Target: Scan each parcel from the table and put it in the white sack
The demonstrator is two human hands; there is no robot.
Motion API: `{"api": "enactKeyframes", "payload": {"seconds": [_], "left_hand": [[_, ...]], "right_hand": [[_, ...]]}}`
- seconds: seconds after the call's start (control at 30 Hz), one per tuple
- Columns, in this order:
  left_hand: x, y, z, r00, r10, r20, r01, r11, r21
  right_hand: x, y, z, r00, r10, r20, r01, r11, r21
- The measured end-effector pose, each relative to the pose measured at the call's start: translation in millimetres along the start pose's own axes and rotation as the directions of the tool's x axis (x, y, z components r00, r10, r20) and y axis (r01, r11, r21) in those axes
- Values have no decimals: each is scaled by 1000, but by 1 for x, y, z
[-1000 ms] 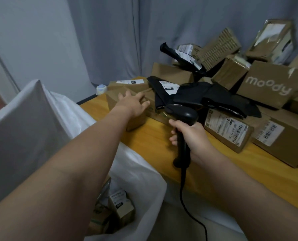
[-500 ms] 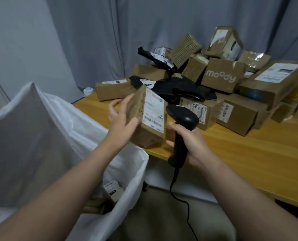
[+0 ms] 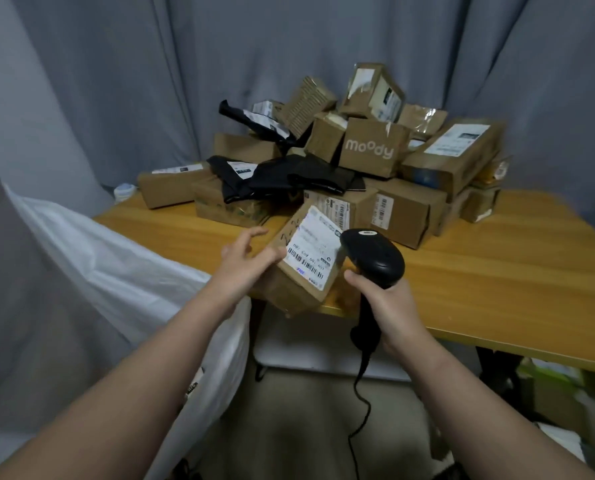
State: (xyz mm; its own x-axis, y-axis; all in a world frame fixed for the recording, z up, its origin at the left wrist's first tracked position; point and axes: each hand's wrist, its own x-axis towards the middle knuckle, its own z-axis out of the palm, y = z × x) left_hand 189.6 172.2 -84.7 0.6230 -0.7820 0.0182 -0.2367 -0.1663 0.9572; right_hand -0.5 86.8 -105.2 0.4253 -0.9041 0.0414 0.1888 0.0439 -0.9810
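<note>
My left hand [image 3: 246,263] holds a small brown cardboard parcel [image 3: 291,289] over the near edge of the wooden table [image 3: 497,271], thumb by its white barcode label [image 3: 311,252]. The parcel is tilted with the label facing up towards me. My right hand [image 3: 391,308] grips the handle of a black corded scanner [image 3: 374,259], whose head sits just right of the label. The white sack [image 3: 116,251] stands open at the left, beside and below the parcel. A parcel corner shows inside it.
A pile of brown boxes, one marked "moody" [image 3: 369,150], and black plastic mailers [image 3: 289,176] covers the back of the table. Grey curtains hang behind. The scanner cable [image 3: 358,410] drops to the floor. Clutter lies under the table at the right.
My left hand took a parcel from the table's left side and brought it to the scanner. The label has turned from facing right to facing up beside the scanner head.
</note>
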Motion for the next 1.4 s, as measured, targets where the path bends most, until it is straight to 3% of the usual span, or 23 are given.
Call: {"api": "enactKeyframes", "payload": {"seconds": [0.07,0.13,0.27,0.37,0.5,0.63,0.83,1.03,1.13,1.23,1.3,1.4], "left_hand": [[8,22,-8,988,151,6,-147,953,264],[14,43,-10,949,297,102,-312,858,407],[23,50,3,870,397,293,-491,754,437],[24,23,14,891,338,301,-443,792,420],[16,-20,25,973,205,104,-225,943,247],[11,-40,42,994,106,29,-110,967,231],[18,3,32,965,253,-64,-230,941,247],[34,62,25,955,254,152,-296,806,513],[29,40,35,942,308,132,-334,828,450],[12,7,49,927,374,0,-363,899,247],[8,-11,57,945,318,-72,-304,939,158],[12,-27,67,965,257,-53,-248,960,126]], "right_hand": [[5,-8,-6,997,-76,2,76,996,-55],[10,-14,-9,992,-125,35,127,987,-95],[20,-13,-6,983,-163,79,176,966,-190],[21,-8,-8,981,-168,92,184,962,-204],[27,-9,-13,981,-166,103,187,949,-254],[31,-14,-12,981,-159,113,185,941,-284],[28,-28,-20,982,-179,62,189,943,-274],[16,-28,-17,988,-121,97,133,983,-127],[9,-19,-16,994,-77,72,84,991,-101],[4,-13,-25,998,-41,46,48,988,-149],[0,-11,-32,998,-26,48,36,975,-219],[-8,-10,-37,994,-69,79,89,954,-286]]}}
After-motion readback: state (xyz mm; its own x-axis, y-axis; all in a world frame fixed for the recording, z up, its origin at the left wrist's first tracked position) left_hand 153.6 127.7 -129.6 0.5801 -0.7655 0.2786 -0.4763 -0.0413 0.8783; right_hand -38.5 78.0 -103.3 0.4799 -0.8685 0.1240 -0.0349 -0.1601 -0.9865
